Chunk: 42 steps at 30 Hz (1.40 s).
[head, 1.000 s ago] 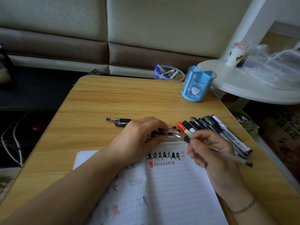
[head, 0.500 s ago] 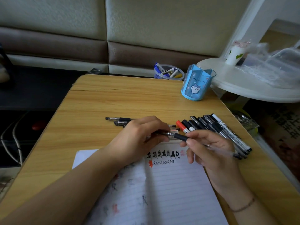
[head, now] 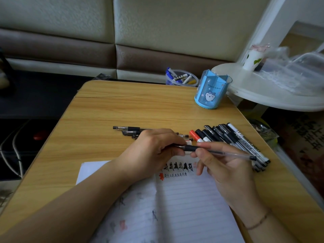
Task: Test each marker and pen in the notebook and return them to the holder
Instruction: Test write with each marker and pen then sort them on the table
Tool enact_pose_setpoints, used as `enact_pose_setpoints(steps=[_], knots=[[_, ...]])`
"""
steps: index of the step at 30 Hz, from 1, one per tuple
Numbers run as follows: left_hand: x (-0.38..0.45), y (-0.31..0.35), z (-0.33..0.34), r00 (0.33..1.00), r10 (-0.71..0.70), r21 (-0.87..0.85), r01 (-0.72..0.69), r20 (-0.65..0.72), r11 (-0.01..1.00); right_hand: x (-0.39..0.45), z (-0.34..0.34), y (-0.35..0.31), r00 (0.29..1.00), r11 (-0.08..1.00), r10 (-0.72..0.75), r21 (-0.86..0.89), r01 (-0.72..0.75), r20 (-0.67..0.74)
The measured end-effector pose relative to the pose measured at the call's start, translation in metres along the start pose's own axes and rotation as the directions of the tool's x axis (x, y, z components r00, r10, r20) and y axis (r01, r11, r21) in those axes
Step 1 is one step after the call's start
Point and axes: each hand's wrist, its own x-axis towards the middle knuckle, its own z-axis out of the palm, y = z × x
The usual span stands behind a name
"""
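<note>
Above the notebook (head: pixel 184 199), both hands are gripping a light, stiff pen (head: pixel 219 152): right hand (head: pixel 226 169) pinching its barrel, left hand (head: pixel 154 151) its tip end.

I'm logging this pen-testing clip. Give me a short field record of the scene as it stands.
left hand: pinches the pen's tip end
right hand: holds the clear pen by its black grip
notebook: open, test marks along the top
blue holder: upright, far right of table
marker row: lying beside right hand
</note>
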Motion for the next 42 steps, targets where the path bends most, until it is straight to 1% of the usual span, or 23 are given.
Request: enact_pose_setpoints(steps=[4, 7, 9, 10, 11, 12, 14, 15, 17, 18, 19, 20, 22, 24, 26, 28, 30, 32, 35, 37, 39, 40, 42], knots=[[-0.002, -0.003, 0.001, 0.999, -0.034, 0.015, 0.035, -0.036, 0.999, 0.004, -0.002, -0.002, 0.997, 0.989, -0.002, 0.149, -0.009, 0.077], [-0.004, -0.006, -0.001, 0.994, -0.099, 0.019, 0.1, -0.04, 0.995, 0.007, -0.021, -0.006, 0.986, 0.945, -0.077, 0.327, 0.025, 0.147], [-0.004, -0.007, -0.003, 0.984, -0.154, -0.014, 0.153, -0.095, 0.988, 0.008, -0.036, -0.011, 0.974, 0.906, -0.119, 0.421, 0.027, 0.193], [-0.004, -0.008, -0.004, 0.974, -0.183, -0.033, 0.18, -0.133, 0.983, 0.009, -0.042, -0.013, 0.978, 0.896, -0.117, 0.443, 0.029, 0.173], [-0.004, -0.008, -0.005, 0.964, -0.207, -0.045, 0.202, -0.166, 0.978, 0.009, -0.045, -0.014, 0.989, 0.895, -0.096, 0.444, 0.036, 0.114], [-0.003, -0.008, -0.005, 0.957, -0.221, -0.044, 0.217, -0.19, 0.975, 0.01, -0.048, -0.015, 0.998, 0.909, -0.065, 0.414, 0.049, 0.025], [-0.003, -0.009, -0.004, 0.95, -0.228, -0.023, 0.229, -0.212, 0.973, 0.014, -0.048, -0.014, 0.983, 0.974, -0.039, 0.212, 0.078, -0.18], [-0.003, -0.01, -0.003, 0.95, -0.226, -0.01, 0.229, -0.213, 0.973, 0.015, -0.047, -0.012, 0.968, 0.995, -0.057, 0.067, 0.076, -0.243], [-0.002, -0.01, -0.003, 0.955, -0.214, 0.023, 0.223, -0.204, 0.974, 0.018, -0.047, -0.006, 0.955, 0.97, -0.115, -0.238, 0.049, -0.273], [-0.002, -0.01, -0.002, 0.959, -0.205, 0.042, 0.217, -0.197, 0.975, 0.019, -0.047, -0.003, 0.954, 0.916, -0.134, -0.401, 0.016, -0.269], [-0.002, -0.01, -0.002, 0.962, -0.195, 0.06, 0.21, -0.192, 0.976, 0.02, -0.047, 0.0, 0.953, 0.825, -0.144, -0.565, -0.034, -0.268], [-0.002, -0.01, -0.003, 0.965, -0.186, 0.076, 0.203, -0.187, 0.976, 0.02, -0.046, 0.002, 0.95, 0.703, -0.16, -0.707, -0.082, -0.27], [-0.003, -0.009, -0.003, 0.969, -0.171, 0.106, 0.191, -0.18, 0.976, 0.022, -0.042, 0.004, 0.94, 0.478, -0.207, -0.866, -0.144, -0.271], [-0.004, -0.009, -0.004, 0.972, -0.162, 0.135, 0.186, -0.172, 0.973, 0.023, -0.039, 0.007, 0.938, 0.364, -0.225, -0.916, -0.169, -0.263], [-0.004, -0.007, -0.005, 0.976, -0.158, 0.176, 0.184, -0.153, 0.967, 0.023, -0.038, 0.013, 0.944, 0.299, -0.219, -0.938, -0.177, -0.248], [-0.002, -0.006, -0.007, 0.985, -0.122, 0.279, 0.152, -0.123, 0.948, 0.022, -0.039, 0.02, 0.947, 0.256, -0.193, -0.945, -0.204, -0.256], [0.001, -0.004, -0.01, 0.994, -0.082, 0.402, 0.102, -0.067, 0.91, 0.022, -0.04, 0.022, 0.948, 0.246, -0.173, -0.943, -0.222, -0.268], [0.004, -0.004, -0.014, 0.998, -0.069, 0.5, 0.065, -0.01, 0.864, 0.023, -0.042, 0.023, 0.951, 0.268, -0.152, -0.938, -0.222, -0.269], [0.005, -0.007, -0.023, 0.991, -0.134, 0.593, 0.101, 0.013, 0.799, 0.022, -0.043, 0.025, 0.954, 0.27, -0.146, -0.938, -0.217, -0.262], [0.006, -0.006, -0.033, 0.978, -0.205, 0.647, 0.139, 0.027, 0.749, 0.02, -0.044, 0.025, 0.949, 0.263, -0.202, -0.947, -0.185, -0.242], [0.004, -0.003, -0.048, 0.932, -0.355, 0.719, 0.193, 0.079, 0.667, 0.018, -0.043, 0.023, 0.942, 0.338, -0.29, -0.939, -0.067, -0.171], [0.001, -0.001, -0.057, 0.88, -0.464, 0.753, 0.234, 0.106, 0.616, 0.016, -0.041, 0.021, 0.936, 0.39, -0.334, -0.92, 0.034, -0.107], [-0.01, -0.003, -0.078, 0.72, -0.678, 0.802, 0.314, 0.148, 0.508, 0.009, -0.033, 0.016, 0.912, 0.441, -0.406, -0.862, 0.251, 0.058]])
